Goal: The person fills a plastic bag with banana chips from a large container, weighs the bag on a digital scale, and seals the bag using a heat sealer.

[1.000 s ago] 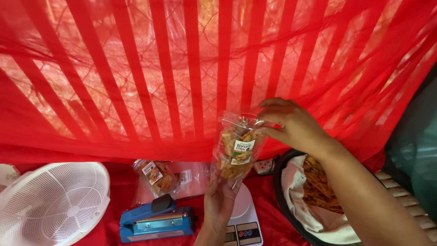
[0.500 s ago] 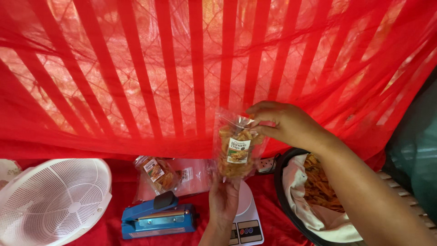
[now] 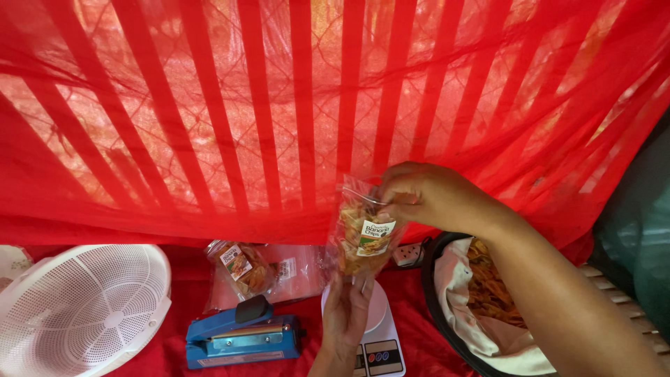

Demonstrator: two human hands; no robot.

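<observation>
1. A clear bag of chips (image 3: pixel 363 234) with a small label is held upright in mid-air above the white kitchen scale (image 3: pixel 368 334), its long axis running from 12 to 6 o'clock, tilted slightly toward 1 o'clock.
2. The left hand (image 3: pixel 347 313) is closed around the bag's bottom edge from 6 o'clock, the fingers pointing upward.
3. The right hand (image 3: pixel 427 197) is pinched shut on the bag's open top, reached from 3 o'clock; the mouth of the bag lies at 9 o'clock from that hand.
4. Both hands are touching the bag, so neither is nearer; the top is governed by the right hand, the base by the left.
5. A dark bowl lined with cloth (image 3: pixel 460 307), holding loose chips, lies at 4 o'clock from the bag; a blue heat sealer (image 3: pixel 244 336) lies at 7 o'clock, a packed bag (image 3: pixel 241 265) at 9 o'clock and a white perforated basket (image 3: pixel 84 307) further out toward 8 o'clock.
6. Against the frame 1 second earlier, the bag is seen held slightly lower, the grips of both hands being unchanged.
</observation>
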